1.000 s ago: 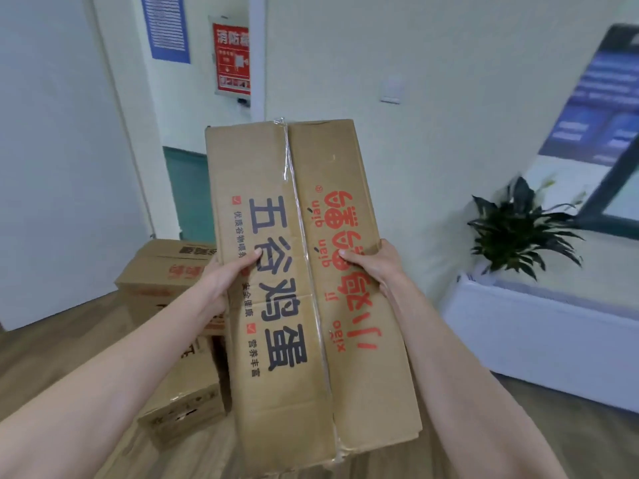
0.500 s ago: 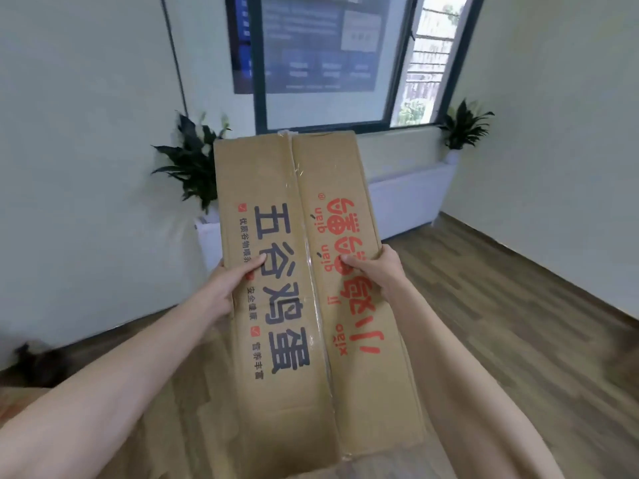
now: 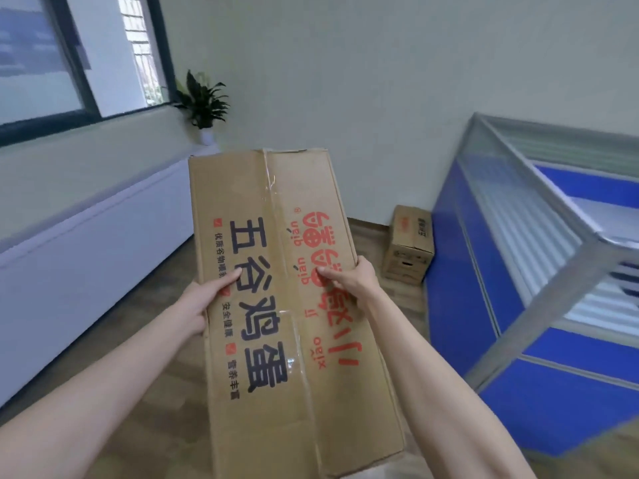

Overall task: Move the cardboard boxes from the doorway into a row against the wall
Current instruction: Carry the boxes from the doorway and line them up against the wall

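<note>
The cardboard box (image 3: pixel 294 305), taped top facing up, is carried in mid-air between the left hand (image 3: pixel 204 302) and right hand (image 3: pixel 349 281) gripping its sides, and should land flush beside the box (image 3: pixel 409 244) at the wall (image 3: pixel 363 98).

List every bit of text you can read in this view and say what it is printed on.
"五谷鸡蛋": large dark characters on the held cardboard box, gripped by the left hand and right hand.
"安全健康": small dark print beside it.
Red characters and small red Latin letters on the box's right half: upside down, partly covered, not reliably readable.
Print on the floor box by the blue partition: too blurred.
</note>
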